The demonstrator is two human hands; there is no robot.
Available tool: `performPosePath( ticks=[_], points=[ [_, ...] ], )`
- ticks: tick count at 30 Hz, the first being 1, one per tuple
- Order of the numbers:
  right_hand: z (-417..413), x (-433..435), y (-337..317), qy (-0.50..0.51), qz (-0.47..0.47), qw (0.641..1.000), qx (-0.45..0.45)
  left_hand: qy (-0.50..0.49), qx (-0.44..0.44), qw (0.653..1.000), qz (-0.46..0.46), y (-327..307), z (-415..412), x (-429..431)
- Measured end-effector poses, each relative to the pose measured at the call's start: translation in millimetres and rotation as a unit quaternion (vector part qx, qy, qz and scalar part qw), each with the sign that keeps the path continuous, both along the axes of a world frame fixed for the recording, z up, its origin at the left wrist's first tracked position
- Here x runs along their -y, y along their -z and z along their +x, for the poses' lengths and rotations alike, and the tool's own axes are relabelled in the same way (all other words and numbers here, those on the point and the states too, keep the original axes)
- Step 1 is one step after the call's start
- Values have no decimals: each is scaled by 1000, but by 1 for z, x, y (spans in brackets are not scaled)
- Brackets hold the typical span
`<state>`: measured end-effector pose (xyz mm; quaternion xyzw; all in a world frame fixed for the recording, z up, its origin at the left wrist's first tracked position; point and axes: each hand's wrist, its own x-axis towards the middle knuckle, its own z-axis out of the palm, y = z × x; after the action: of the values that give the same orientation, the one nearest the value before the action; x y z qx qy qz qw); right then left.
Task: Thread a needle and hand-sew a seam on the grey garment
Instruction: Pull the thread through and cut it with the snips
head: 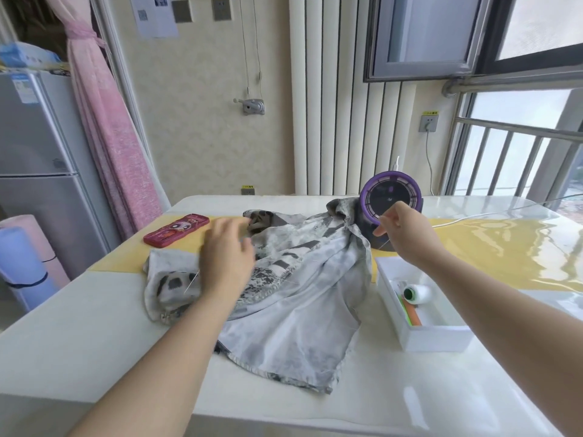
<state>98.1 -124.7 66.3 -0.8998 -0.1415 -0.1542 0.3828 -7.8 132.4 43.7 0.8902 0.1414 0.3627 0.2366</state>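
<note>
White table (94, 326): left hand (225, 260), fingers loose, spread over the garment (299, 294); right hand (407, 234), far right, raised, pinches thread (384, 245).

Surface: white glossy table (94, 342); yellow runner (504, 257) across far half.
Left: red case (176, 231) on runner.
Centre: grey garment (299, 294), crumpled.
Right: white box (435, 339); purple round device (391, 200) behind.

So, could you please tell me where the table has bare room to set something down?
Bare: the near-left table beside the grey garment, and the near edge below the white box. Crowded: mid-table, from red case to purple device.
</note>
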Motion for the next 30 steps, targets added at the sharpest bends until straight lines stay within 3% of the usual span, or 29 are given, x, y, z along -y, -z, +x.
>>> performPosePath(
  ticks=[2,4,8,11,13,16,20,24,30],
  points=[
    [-2,2,-4,1,20,1000,4,166,-54,984,36,3,10,34],
    [-5,5,-4,-5,26,1000,6,267,-127,953,69,13,20,68],
    [-9,15,-2,-21,29,999,3,322,-201,924,45,30,41,122],
    [-9,24,1,-20,30,999,-2,311,-238,920,-20,35,51,140],
    [-8,30,3,-19,34,999,-4,299,-234,925,-11,37,55,143],
    [-6,36,4,-15,39,999,-2,293,-179,936,-83,34,60,135],
    [-3,32,6,-15,49,999,-3,301,-85,909,-274,13,59,116],
    [-3,22,8,-22,47,999,9,253,-7,898,-360,0,52,86],
    [5,14,10,-24,49,999,-4,103,4,939,-327,12,41,47]
  ],
)
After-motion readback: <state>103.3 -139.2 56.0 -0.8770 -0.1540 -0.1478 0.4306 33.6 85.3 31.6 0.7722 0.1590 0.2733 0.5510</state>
